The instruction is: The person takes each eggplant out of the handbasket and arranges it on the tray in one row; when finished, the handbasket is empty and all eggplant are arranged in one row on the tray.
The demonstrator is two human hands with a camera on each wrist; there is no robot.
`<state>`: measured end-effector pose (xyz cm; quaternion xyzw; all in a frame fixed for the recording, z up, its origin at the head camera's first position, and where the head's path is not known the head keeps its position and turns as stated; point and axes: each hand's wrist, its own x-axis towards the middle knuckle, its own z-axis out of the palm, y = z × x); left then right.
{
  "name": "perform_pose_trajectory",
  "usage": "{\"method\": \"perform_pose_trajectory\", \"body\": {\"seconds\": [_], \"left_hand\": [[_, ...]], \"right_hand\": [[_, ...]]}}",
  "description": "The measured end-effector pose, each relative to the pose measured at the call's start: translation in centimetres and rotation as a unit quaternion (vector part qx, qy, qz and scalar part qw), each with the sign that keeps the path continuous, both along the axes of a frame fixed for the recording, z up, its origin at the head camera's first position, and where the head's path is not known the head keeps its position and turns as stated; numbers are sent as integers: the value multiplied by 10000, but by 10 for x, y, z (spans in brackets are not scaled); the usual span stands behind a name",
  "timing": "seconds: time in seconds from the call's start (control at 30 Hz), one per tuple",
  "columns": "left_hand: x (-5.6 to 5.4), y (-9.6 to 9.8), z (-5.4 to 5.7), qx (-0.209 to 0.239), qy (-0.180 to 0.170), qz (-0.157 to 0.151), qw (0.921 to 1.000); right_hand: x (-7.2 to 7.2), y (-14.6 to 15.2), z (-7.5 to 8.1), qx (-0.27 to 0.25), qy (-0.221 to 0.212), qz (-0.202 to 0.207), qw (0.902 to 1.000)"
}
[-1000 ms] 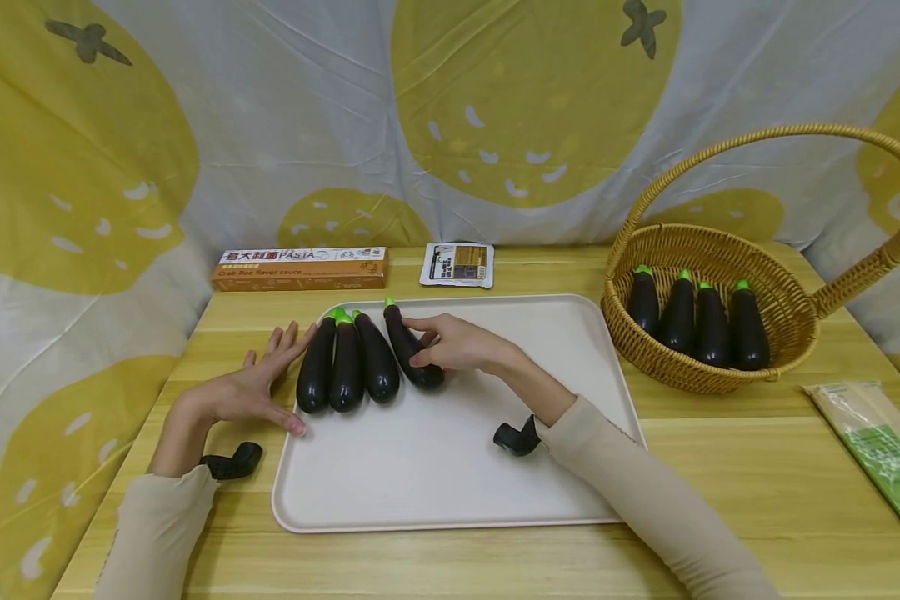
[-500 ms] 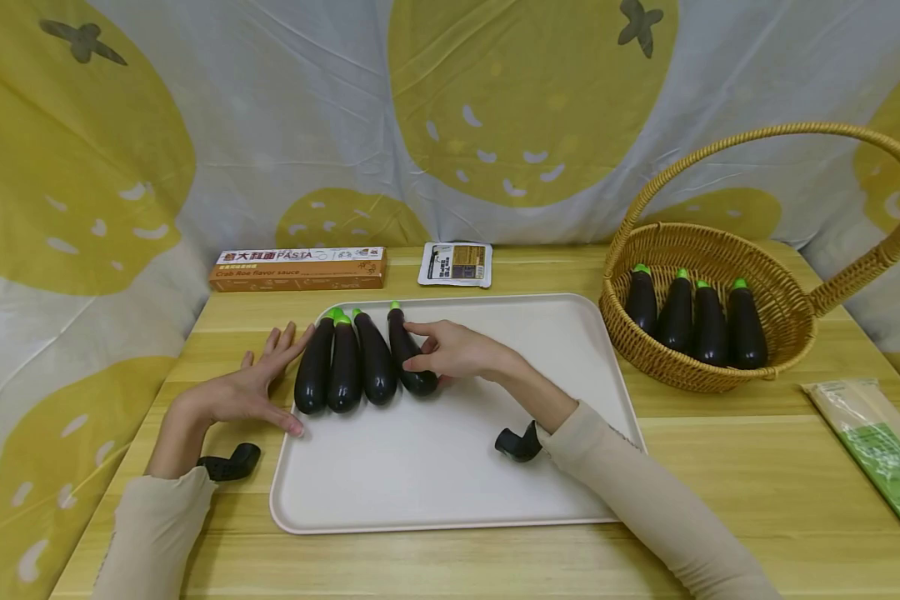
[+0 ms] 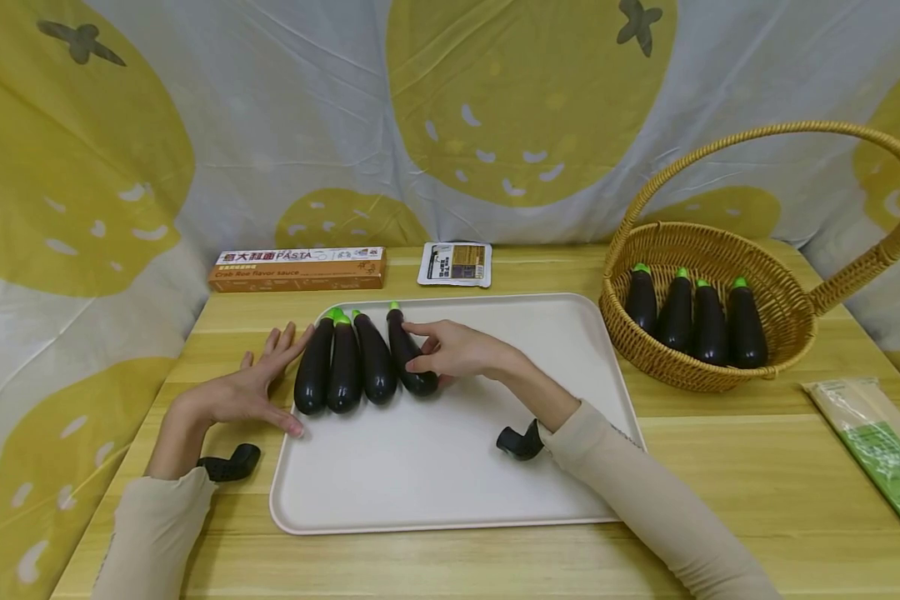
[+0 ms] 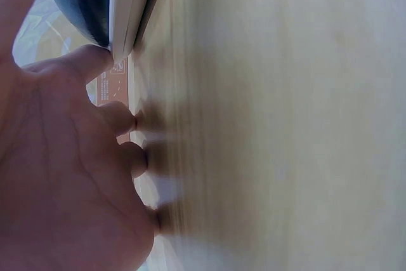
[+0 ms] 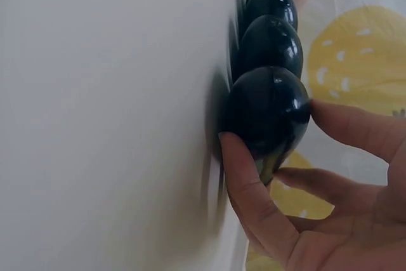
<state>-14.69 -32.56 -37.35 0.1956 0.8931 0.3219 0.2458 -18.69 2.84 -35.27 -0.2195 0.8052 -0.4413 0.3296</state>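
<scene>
Four dark eggplants with green tips lie side by side at the left end of the white tray point(image 3: 435, 475). My right hand point(image 3: 461, 350) pinches the rightmost eggplant point(image 3: 411, 358) from its right side. In the right wrist view, thumb and fingers sit around the rounded end of this eggplant point(image 5: 266, 106), with the others lined up behind. My left hand point(image 3: 251, 387) spreads its fingers at the tray's left edge, beside the leftmost eggplant point(image 3: 313, 367). In the left wrist view, the left hand's fingertips point(image 4: 134, 122) rest on the wooden table.
On the right stands a wicker basket point(image 3: 690, 377) with a tall handle, holding several eggplants point(image 3: 711, 325). Behind the tray are a pasta box point(image 3: 297, 270) and a small flat packet point(image 3: 455, 265). A green-and-clear package point(image 3: 881, 450) lies at the right edge.
The rightmost eggplant has turned more upright, its lower end shifting left toward the other eggplants, with my right hand on it. The left hand has stayed in place.
</scene>
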Motion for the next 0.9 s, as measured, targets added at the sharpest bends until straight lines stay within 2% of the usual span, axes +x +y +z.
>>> {"method": "perform_pose_trajectory", "body": {"seconds": [0.3,0.4,0.53,0.63,0.8,0.9], "left_hand": [[-1,1,0,-44,-12,-8,10000],[0,1,0,-48,-24,-7,10000],[0,1,0,-46,-47,8,10000],[0,1,1,-36,-43,19,10000],[0,1,1,-38,-35,19,10000],[0,1,1,-53,-43,18,10000]], "right_hand": [[2,1,2,181,239,-125,9995],[2,0,2,481,621,-250,9966],[4,-1,2,812,1255,-443,9878],[6,-3,3,875,1499,-560,9832],[7,-4,3,944,1695,-646,9789],[6,-5,1,880,1659,-633,9802]]}}
